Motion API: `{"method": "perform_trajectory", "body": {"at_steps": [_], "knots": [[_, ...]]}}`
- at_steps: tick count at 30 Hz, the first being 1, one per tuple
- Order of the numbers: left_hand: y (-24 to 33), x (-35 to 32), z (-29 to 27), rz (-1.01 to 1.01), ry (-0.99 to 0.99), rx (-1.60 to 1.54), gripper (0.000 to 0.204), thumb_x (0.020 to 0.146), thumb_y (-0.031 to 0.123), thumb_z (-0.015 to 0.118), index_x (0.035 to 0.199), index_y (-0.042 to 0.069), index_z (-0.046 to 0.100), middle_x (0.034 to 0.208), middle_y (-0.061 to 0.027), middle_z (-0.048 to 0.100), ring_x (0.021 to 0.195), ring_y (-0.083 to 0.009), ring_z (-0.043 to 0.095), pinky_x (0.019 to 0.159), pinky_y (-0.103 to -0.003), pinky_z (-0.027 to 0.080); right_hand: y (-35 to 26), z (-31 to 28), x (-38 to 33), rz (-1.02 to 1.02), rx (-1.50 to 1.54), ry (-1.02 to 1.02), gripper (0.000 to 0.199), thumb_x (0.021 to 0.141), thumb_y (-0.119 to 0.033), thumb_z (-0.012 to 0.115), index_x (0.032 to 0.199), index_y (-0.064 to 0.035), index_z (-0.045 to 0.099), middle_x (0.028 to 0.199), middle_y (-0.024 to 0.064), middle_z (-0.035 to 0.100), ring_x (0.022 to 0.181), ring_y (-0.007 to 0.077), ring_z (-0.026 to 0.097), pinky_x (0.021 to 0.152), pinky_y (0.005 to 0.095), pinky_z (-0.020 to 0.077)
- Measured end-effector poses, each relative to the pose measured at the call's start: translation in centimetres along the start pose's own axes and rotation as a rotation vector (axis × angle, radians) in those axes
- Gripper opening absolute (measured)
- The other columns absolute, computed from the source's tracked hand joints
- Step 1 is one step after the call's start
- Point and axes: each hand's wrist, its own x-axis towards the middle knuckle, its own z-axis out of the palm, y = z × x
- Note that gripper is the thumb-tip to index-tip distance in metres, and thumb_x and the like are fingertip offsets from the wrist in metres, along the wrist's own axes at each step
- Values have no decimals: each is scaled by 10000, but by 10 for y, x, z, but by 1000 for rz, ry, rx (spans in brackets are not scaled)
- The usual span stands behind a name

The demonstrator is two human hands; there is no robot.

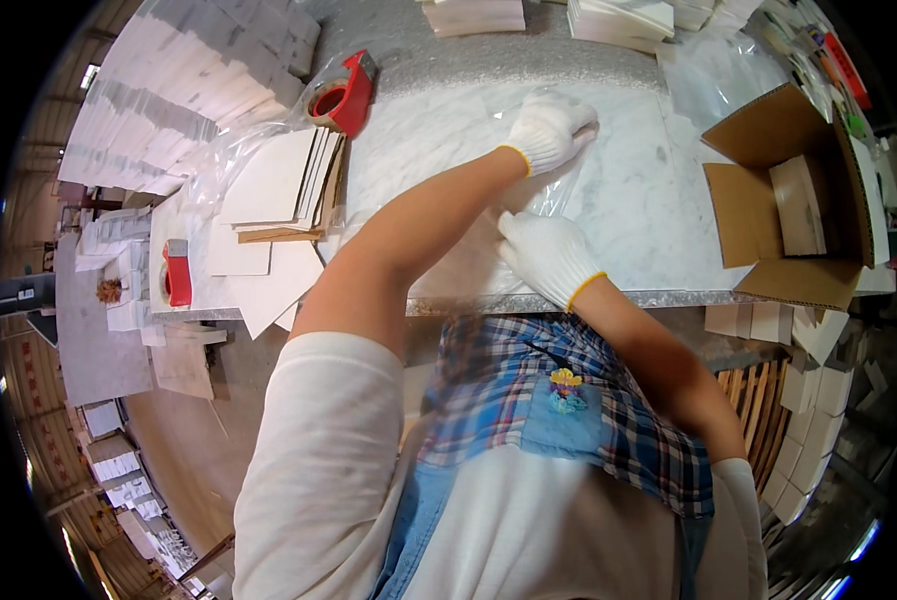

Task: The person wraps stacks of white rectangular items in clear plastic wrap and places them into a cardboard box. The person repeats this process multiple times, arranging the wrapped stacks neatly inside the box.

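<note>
"Plastic, where is it?"
"On the table, between the gloved left hand, farther out, and right hand, nearer."
"Gripped?"
"Both curl; I can't tell whether either clamps it."

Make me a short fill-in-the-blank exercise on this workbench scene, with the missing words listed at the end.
1. The left hand and the right hand both wear white ____, and clear plastic film shows between them.
2. Of the two hands, the ____ one is farther from the person's body.
3. The open cardboard box stands on the person's ____ side.
4. The tape dispenser beyond the stacked flat sheets has a ____ frame.

Missing words: gloves; left; right; red.
</note>
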Motion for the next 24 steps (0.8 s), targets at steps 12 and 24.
{"method": "perform_trajectory", "body": {"at_steps": [12,24], "knots": [[-2,1,2,10,-12,15,156,916,259,656,987,134,717,930,-108,703,951,-344,645,889,-482,478,13,-2,-31,-199,493,408,163,948,-184,631,1056,-74,685,1166,129,687,1004,337,687,880,416,551],[-1,5,-19,42,-217,-1,360,903,401,672,1120,113,676,1080,-185,669,1083,-395,607,959,-498,464,34,-41,-121,74,354,202,429,894,-193,712,1293,-48,647,1127,186,710,1005,338,701,898,404,561]]}}
